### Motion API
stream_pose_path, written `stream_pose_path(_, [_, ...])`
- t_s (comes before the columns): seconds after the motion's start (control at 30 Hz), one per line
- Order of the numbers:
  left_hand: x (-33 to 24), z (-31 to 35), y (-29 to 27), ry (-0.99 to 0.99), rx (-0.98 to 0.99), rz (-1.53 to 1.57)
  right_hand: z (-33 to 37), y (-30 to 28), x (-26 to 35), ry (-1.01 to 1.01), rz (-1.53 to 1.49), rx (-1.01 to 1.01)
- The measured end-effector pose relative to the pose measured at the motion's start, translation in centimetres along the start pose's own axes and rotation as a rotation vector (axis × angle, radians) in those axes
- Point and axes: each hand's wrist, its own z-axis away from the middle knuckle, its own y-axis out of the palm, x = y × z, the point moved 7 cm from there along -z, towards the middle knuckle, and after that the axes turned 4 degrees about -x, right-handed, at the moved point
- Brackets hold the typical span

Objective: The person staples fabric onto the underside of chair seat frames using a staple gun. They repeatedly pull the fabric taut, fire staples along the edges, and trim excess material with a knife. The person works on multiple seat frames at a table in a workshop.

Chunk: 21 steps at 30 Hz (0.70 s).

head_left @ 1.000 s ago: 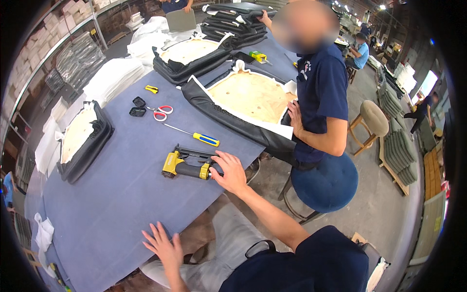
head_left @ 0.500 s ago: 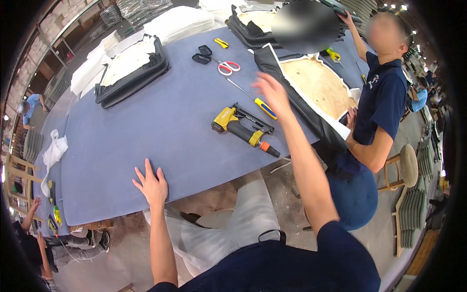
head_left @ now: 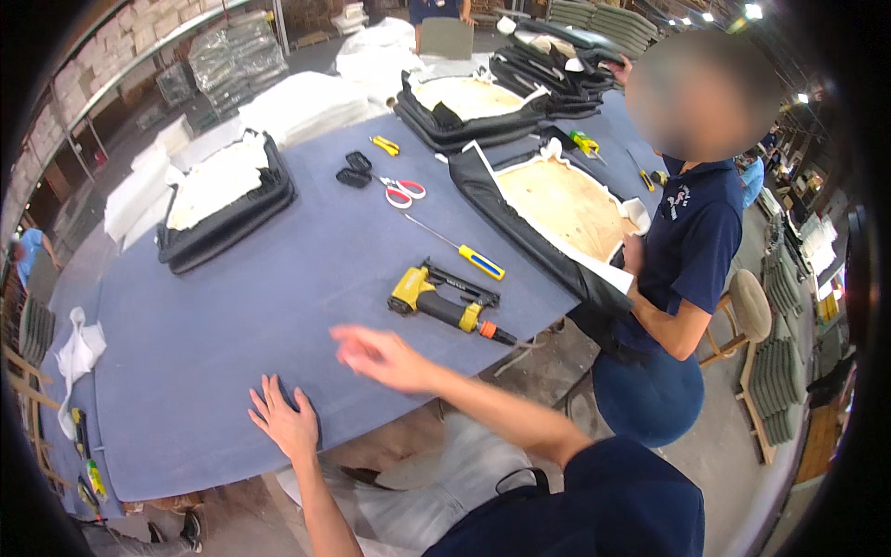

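Note:
My left hand (head_left: 286,422) lies flat on the blue-covered table (head_left: 232,334) near its front edge, fingers spread, holding nothing. Above the table to its right hovers my right hand (head_left: 385,357), slightly blurred, its fingers loosely apart and nothing in them. The nearest tool to it is a yellow and black staple gun (head_left: 436,299) on its side, with an orange hose fitting. Beyond the gun lie a screwdriver (head_left: 481,262) with a yellow and blue handle and red-and-white-handled scissors (head_left: 403,192).
A co-worker (head_left: 682,251) at the right holds a black-covered seat with a bare wooden underside (head_left: 557,204). Another black seat (head_left: 227,209) rests at the far left. Black plastic pieces (head_left: 353,170) and a small yellow tool (head_left: 384,145) lie farther back. A blue stool (head_left: 647,395) stands below.
My right hand has drawn back from beside the screwdriver, toward me and left, past the staple gun. My left hand stays flat on the table. The view has shifted.

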Motion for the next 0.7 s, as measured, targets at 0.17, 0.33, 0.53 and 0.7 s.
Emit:
stream_pose_path(0.17, [-1.7,0.6,0.5,0.07,-0.002,0.003,17.9,-5.2,-1.3,0.311,-0.235,-0.299])
stream_pose_path(0.33, [-0.8,0.7,0.7,0.163,0.001,-0.005,22.9,-18.3,3.2,0.259,-0.225,-0.804])
stream_pose_path(0.53, [-0.6,1.2,0.5,0.216,-0.059,0.11,21.1,-26.2,9.9,-0.021,-0.39,-0.898])
stream_pose_path(0.7, [-1.0,1.6,0.6,0.222,-0.07,0.196,15.2,-25.4,20.3,-0.297,-0.602,-0.759])
